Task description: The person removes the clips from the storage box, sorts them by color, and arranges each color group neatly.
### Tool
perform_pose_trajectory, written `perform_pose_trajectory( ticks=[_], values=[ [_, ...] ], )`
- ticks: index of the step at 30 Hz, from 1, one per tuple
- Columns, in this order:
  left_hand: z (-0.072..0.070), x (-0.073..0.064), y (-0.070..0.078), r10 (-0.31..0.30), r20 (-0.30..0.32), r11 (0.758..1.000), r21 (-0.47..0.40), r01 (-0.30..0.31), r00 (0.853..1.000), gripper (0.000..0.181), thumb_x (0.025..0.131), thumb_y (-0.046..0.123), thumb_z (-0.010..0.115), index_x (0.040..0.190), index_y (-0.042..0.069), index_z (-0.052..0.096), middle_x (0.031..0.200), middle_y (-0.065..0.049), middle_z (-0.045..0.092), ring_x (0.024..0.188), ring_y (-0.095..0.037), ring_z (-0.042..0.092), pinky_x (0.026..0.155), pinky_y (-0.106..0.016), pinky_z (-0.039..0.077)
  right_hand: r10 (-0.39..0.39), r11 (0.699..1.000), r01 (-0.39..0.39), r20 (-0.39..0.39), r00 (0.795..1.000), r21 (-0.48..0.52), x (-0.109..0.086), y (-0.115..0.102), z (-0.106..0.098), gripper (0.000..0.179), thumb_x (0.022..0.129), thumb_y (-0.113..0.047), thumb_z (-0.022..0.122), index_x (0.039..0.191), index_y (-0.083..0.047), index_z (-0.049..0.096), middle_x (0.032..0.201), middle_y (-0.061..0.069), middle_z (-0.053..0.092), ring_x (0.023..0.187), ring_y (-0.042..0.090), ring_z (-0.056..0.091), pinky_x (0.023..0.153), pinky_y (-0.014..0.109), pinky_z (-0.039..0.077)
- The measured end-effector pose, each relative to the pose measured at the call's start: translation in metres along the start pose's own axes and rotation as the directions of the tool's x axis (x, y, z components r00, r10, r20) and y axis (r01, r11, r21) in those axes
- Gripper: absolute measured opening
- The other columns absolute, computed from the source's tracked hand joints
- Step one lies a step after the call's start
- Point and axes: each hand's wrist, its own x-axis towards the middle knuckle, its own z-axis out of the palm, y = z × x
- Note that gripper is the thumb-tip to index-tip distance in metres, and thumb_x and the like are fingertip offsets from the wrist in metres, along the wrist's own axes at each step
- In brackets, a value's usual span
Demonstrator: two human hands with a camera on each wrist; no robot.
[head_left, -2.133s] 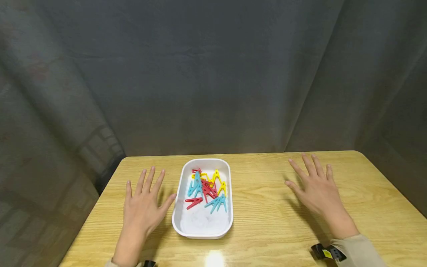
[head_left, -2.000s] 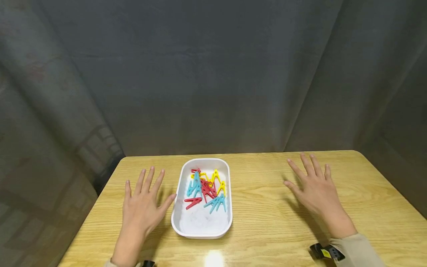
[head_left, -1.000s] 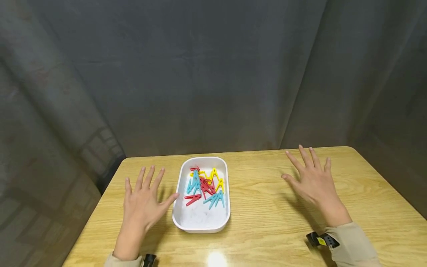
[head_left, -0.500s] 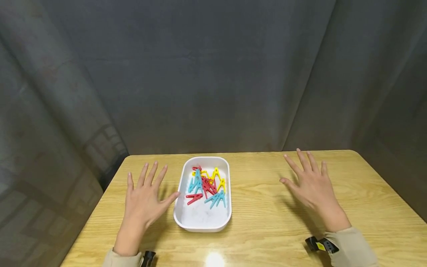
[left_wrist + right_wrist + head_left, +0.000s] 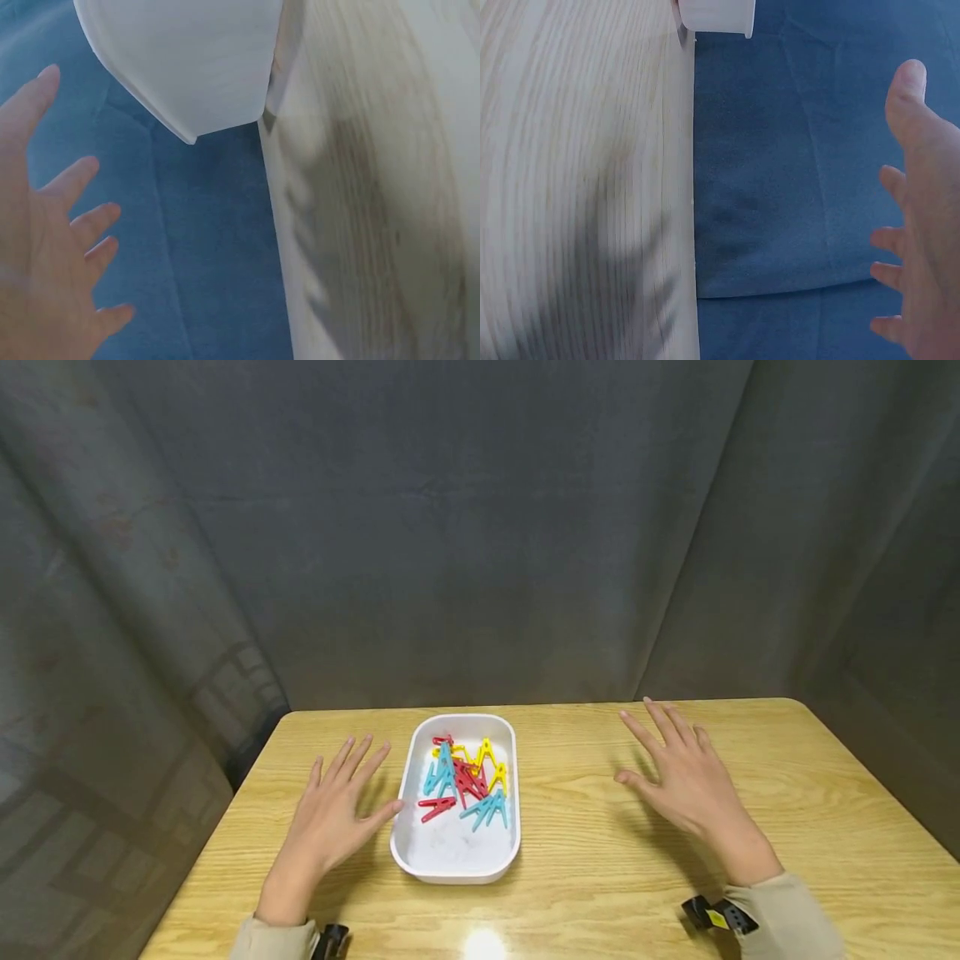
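Observation:
A white rectangular tray (image 5: 456,860) stands on the table, left of its middle in the head view. Inside lie several plastic clothespins: red ones (image 5: 437,808), blue ones (image 5: 487,810) and yellow ones (image 5: 485,752), heaped toward the far end. My left hand (image 5: 330,818) hovers just left of the tray with fingers spread, its thumb tip overlapping the left rim in the head view. To the right, well apart from the tray, my right hand (image 5: 686,785) hovers over bare wood, fingers spread. Both hands hold nothing; their shadows fall on the table below.
The light wooden table (image 5: 585,860) has rounded far corners. A dark grey curtain (image 5: 465,543) hangs right behind its far edge and along both sides. Each wrist wears a black strap, the right one (image 5: 718,916) with a yellow mark.
Both hands have shifted slightly inward and turned a little, the left to the right and the right to the left. The tray and clothespins stay in place, while the head view wobbles slightly.

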Motion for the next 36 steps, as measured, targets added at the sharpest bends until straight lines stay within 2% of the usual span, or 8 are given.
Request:
perform_pose_trajectory(
  ticks=[5,9,11,17,21,24,29,36],
  values=[
    [0.007,0.005,-0.002,0.002,0.062,0.986,-0.168,0.009,0.998,0.075,0.092,0.049,0.067,0.155,0.024,0.036,0.161,-0.008,0.029,0.147,-0.035,0.021,0.112,-0.065,0.019,-0.019,1.000,0.020,-0.013,1.000,0.003,0.002,-0.003,0.001,0.086,0.088,-0.050,0.069,0.158,-0.026,0.025,0.160,0.019,0.024,0.141,0.046,0.026,0.103,0.071,0.025],
    [0.013,0.012,-0.007,-0.007,0.111,0.942,-0.333,0.044,0.994,0.071,0.093,0.047,0.067,0.153,0.023,0.040,0.158,-0.009,0.033,0.146,-0.036,0.026,0.110,-0.065,0.024,-0.021,1.000,0.021,-0.008,1.000,0.009,0.001,-0.004,0.003,0.084,0.090,-0.051,0.067,0.158,-0.026,0.025,0.158,0.021,0.026,0.139,0.047,0.028,0.102,0.072,0.026],
    [0.016,0.014,-0.009,-0.009,0.160,0.891,-0.448,0.081,0.987,0.069,0.093,0.044,0.067,0.153,0.022,0.040,0.158,-0.010,0.034,0.145,-0.036,0.026,0.111,-0.065,0.023,-0.021,1.000,0.021,-0.006,1.000,0.014,0.000,-0.004,0.004,0.084,0.090,-0.052,0.067,0.158,-0.025,0.026,0.158,0.021,0.026,0.139,0.048,0.029,0.103,0.071,0.026],
    [0.023,0.021,-0.019,0.015,0.290,0.680,-0.704,0.203,0.957,0.067,0.093,0.028,0.071,0.152,0.017,0.042,0.156,-0.011,0.036,0.145,-0.041,0.024,0.111,-0.068,0.017,-0.019,1.000,0.019,-0.002,1.000,0.024,-0.001,-0.005,0.005,0.084,0.089,-0.051,0.068,0.158,-0.026,0.027,0.158,0.020,0.027,0.139,0.046,0.029,0.103,0.071,0.026],
    [0.031,0.025,-0.027,0.092,0.300,0.592,-0.783,0.190,0.949,0.068,0.090,0.016,0.074,0.150,0.010,0.043,0.153,-0.015,0.040,0.141,-0.043,0.030,0.109,-0.067,0.023,-0.042,0.999,0.043,-0.011,0.999,0.029,0.002,-0.006,0.003,0.082,0.089,-0.053,0.068,0.156,-0.025,0.032,0.157,0.020,0.028,0.139,0.045,0.030,0.104,0.069,0.026],
    [0.036,0.025,-0.033,0.156,0.318,0.542,-0.819,0.188,0.935,0.070,0.089,0.011,0.075,0.150,0.005,0.041,0.153,-0.019,0.039,0.140,-0.045,0.032,0.109,-0.063,0.028,-0.066,0.997,0.066,-0.021,0.998,0.032,0.006,-0.008,0.002,0.082,0.087,-0.054,0.069,0.156,-0.025,0.033,0.157,0.019,0.029,0.139,0.044,0.030,0.105,0.067,0.027],
    [0.040,0.022,-0.042,0.232,0.343,0.501,-0.844,0.190,0.910,0.072,0.090,0.008,0.073,0.151,0.002,0.036,0.154,-0.024,0.034,0.140,-0.047,0.029,0.110,-0.062,0.026,-0.099,0.992,0.099,-0.003,0.995,0.081,0.011,-0.016,0.006,0.082,0.086,-0.047,0.073,0.155,-0.025,0.034,0.156,0.018,0.031,0.139,0.043,0.031,0.105,0.066,0.028],
    [0.043,0.021,-0.043,0.273,0.352,0.463,-0.864,0.198,0.895,0.076,0.090,0.005,0.071,0.154,0.002,0.030,0.157,-0.023,0.027,0.141,-0.046,0.026,0.112,-0.061,0.021,-0.137,0.978,0.130,0.036,0.990,0.161,0.012,-0.032,0.016,0.077,0.089,-0.042,0.073,0.154,-0.026,0.036,0.156,0.015,0.033,0.139,0.042,0.033,0.106,0.065,0.029]
  ],
)
